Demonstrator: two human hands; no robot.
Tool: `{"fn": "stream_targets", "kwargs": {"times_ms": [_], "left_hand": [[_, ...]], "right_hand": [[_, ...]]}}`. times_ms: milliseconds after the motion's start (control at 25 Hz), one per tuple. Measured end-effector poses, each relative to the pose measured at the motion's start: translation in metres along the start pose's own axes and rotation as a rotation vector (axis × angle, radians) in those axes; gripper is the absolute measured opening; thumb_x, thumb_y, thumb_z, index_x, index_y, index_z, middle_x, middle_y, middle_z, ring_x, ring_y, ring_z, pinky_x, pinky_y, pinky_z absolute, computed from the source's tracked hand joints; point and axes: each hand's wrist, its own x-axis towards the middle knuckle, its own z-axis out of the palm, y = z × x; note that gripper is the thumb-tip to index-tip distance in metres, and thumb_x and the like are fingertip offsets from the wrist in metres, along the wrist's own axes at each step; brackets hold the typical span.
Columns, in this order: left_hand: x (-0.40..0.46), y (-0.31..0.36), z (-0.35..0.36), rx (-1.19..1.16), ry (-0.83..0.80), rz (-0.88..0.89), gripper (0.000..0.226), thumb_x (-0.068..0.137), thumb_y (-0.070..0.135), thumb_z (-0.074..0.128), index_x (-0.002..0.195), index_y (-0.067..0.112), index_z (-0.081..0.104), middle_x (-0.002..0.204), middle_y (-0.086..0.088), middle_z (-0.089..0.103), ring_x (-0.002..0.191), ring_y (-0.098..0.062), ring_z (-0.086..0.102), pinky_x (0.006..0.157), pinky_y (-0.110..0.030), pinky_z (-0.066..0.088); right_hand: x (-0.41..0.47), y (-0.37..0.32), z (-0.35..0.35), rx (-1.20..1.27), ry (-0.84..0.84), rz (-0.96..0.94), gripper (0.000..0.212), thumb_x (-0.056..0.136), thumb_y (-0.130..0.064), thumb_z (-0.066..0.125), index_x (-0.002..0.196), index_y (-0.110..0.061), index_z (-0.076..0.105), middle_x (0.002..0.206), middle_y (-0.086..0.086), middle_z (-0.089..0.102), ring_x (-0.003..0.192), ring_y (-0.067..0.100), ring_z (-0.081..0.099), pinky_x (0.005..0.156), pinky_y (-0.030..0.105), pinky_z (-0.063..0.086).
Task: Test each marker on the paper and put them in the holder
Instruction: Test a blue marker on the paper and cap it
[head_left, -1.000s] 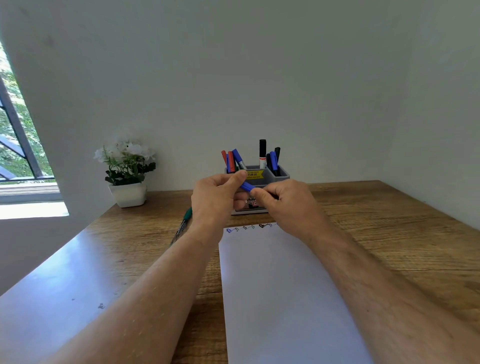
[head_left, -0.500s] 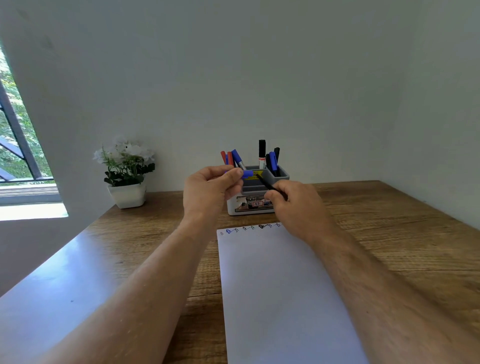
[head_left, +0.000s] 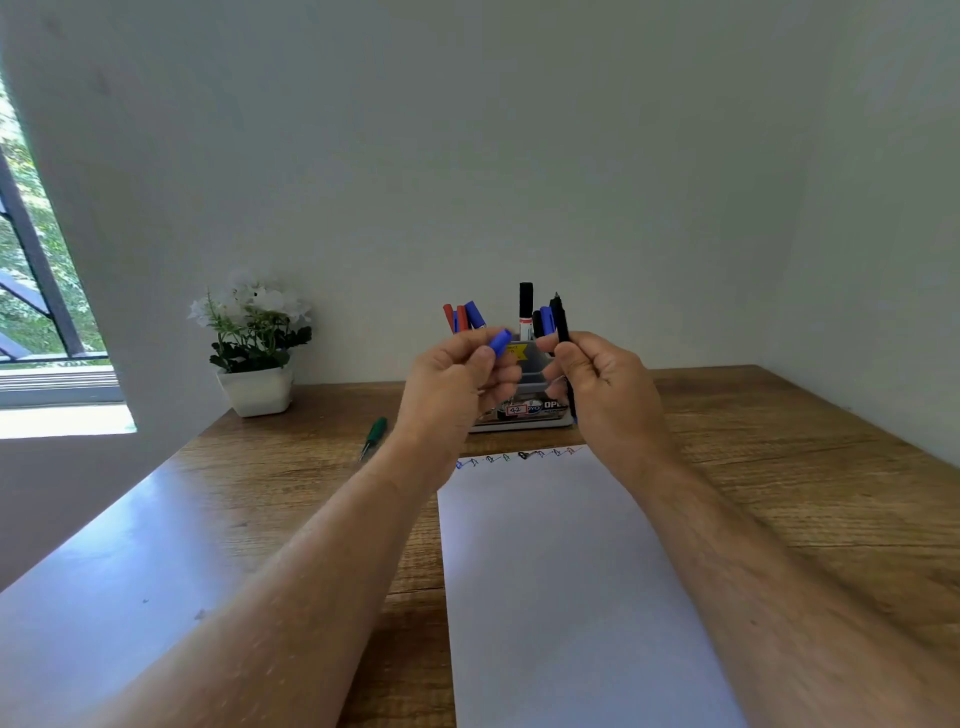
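The left hand (head_left: 457, 384) pinches one blue cap (head_left: 500, 343) between thumb and forefinger, the other fingers curled under. The right hand (head_left: 602, 384) pinches one uncapped black marker (head_left: 561, 325), held near upright with its tip above the fingers; its lower barrel is hidden behind the palm. The two hands are apart, the cap not touching the marker.

Just behind the fingers stands one grey holder (head_left: 535, 382), largely blocked by both hands. About seven markers stick out of it: three or four red and blue on the left, one black-capped white one in the middle, two or three dark and blue on the right, overlapping and hard to count.

Below the hands lies one white paper (head_left: 566, 582) with a row of small test marks along its far edge, cut off at the bottom. Left of the left hand lies one green marker (head_left: 375, 435) on the wooden table (head_left: 805, 467). Farther left stands one potted plant (head_left: 254, 353).
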Motion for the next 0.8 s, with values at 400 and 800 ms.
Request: {"fn": "stream_targets", "kwargs": {"times_ms": [400, 800], "left_hand": [[-0.005, -0.033, 0.015, 1.207, -0.392, 0.297, 0.030, 0.088, 0.053, 0.055, 0.082, 0.024, 0.050, 0.083, 0.004, 0.055, 0.074, -0.012, 0.048, 0.063, -0.029, 0.038], [0.001, -0.043, 0.008, 1.346, -0.469, 0.055, 0.036, 0.084, 0.048, 0.066, 0.111, 0.026, 0.059, 0.111, 0.002, 0.059, 0.100, -0.017, 0.056, 0.091, -0.040, 0.051]], "right_hand": [[-0.001, 0.007, -0.006, -0.116, 0.154, 0.008, 0.026, 0.096, -0.013, 0.052, 0.115, -0.025, 0.065, 0.096, -0.001, 0.071, 0.066, 0.010, 0.071, 0.056, 0.028, 0.060], [0.000, 0.011, -0.025, -0.042, 0.243, 0.272, 0.022, 0.093, -0.031, 0.062, 0.080, -0.015, 0.071, 0.054, 0.005, 0.066, 0.040, 0.013, 0.060, 0.038, 0.022, 0.047]]}}
